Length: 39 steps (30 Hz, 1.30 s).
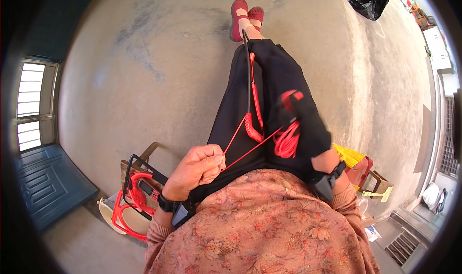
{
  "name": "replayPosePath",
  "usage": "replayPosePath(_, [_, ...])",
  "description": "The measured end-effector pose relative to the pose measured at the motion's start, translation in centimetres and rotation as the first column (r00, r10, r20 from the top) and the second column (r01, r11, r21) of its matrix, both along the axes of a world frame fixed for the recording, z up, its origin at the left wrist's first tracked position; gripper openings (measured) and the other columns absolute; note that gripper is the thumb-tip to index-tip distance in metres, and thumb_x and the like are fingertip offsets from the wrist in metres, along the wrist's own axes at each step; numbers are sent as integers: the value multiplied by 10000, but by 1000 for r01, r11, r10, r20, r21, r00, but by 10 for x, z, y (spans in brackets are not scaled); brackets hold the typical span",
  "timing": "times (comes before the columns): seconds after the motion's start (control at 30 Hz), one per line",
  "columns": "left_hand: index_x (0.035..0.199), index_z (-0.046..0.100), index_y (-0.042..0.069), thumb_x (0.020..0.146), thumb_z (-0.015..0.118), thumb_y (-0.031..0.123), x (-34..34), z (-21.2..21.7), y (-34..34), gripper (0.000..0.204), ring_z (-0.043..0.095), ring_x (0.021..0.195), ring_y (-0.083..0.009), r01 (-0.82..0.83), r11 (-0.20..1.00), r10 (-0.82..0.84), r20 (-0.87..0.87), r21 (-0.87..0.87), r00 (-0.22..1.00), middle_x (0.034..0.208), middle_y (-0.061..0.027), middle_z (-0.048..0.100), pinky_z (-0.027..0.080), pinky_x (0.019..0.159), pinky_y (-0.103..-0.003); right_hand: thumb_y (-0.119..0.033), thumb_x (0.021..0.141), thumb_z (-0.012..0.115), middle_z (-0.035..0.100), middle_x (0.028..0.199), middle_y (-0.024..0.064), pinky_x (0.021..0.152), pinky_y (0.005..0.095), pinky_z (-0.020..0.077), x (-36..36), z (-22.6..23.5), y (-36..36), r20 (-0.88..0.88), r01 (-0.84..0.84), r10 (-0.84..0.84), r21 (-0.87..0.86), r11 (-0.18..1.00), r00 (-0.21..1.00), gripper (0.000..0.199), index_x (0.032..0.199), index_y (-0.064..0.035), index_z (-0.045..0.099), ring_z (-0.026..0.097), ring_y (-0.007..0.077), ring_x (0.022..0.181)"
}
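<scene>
A thin black loop-shaped frame [248,76] lies along my lap, with tight red cord wrapping [251,128] round its near end and part of its right side. My left hand [198,167] is closed in a fist, pinching a taut red cord [234,138] just left of the frame. From there a second strand runs to a looped bundle of red cord [287,143] at my right hand [310,125]. That hand wears a dark glove, smeared by motion against the black trousers; it appears closed round the bundle. More red shows at its fingertips.
On my left, black and red frames [129,221] rest on a wooden stool [147,154] beside a pale round container [107,209]. Something yellow and red [353,161] and a small wooden stool [378,183] stand on my right. A black plastic bag [369,2] lies far right.
</scene>
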<state>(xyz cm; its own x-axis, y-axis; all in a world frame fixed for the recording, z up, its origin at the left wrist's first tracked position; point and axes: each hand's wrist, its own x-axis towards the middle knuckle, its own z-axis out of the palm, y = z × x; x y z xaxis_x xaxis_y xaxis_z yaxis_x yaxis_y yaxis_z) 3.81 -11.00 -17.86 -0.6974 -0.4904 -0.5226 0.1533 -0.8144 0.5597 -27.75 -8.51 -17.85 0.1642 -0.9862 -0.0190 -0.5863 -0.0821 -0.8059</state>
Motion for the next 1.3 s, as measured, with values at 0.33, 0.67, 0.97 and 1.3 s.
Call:
replayPosePath(0.33, [1255, 574, 50, 929, 594, 301, -40, 12, -44, 412, 515, 1227, -318, -499, 846, 391, -418, -189, 820, 1363, -197, 501, 546, 731, -313, -274, 969, 550, 678, 906, 99, 746, 326, 497, -24, 3, -55, 276, 528, -516, 36, 848, 810, 292, 1017, -12, 667, 656, 226, 839])
replayPosePath(0.67, [1189, 594, -3, 925, 591, 62, -82, -34, -60, 272, 673, 794, -166, 200, 814, 112, 485, -545, 867, 1063, -91, 678, 537, 581, -264, -260, 875, 679, 669, 971, 152, 746, 315, 510, 53, -20, -58, 413, 153, -272, 299, 942, 869, 356, 1159, -53, 618, 668, 231, 845])
replayPosePath(0.97, [1116, 606, 52, 961, 588, 280, -18, -6, -73, 276, 630, 683, -121, -478, 868, 489, 72, -131, 869, 878, -28, 654, 499, 511, -290, -277, 839, 721, 654, 1082, 144, 834, 332, 505, 32, 4, -73, 129, 352, -345, -42, 935, 930, 450, 1192, -31, 590, 651, 247, 948])
replayPosePath(1.3, [1281, 444, -8, 967, 548, 109, 49, 103, -69, 350, 470, 696, -89, -613, 684, 341, -569, -396, 748, 888, -16, 541, 422, 574, -264, -203, 924, 604, 600, 818, 86, 755, 284, 470, 54, 50, -84, 613, -180, -26, 273, 945, 790, 195, 956, -11, 592, 600, 152, 777])
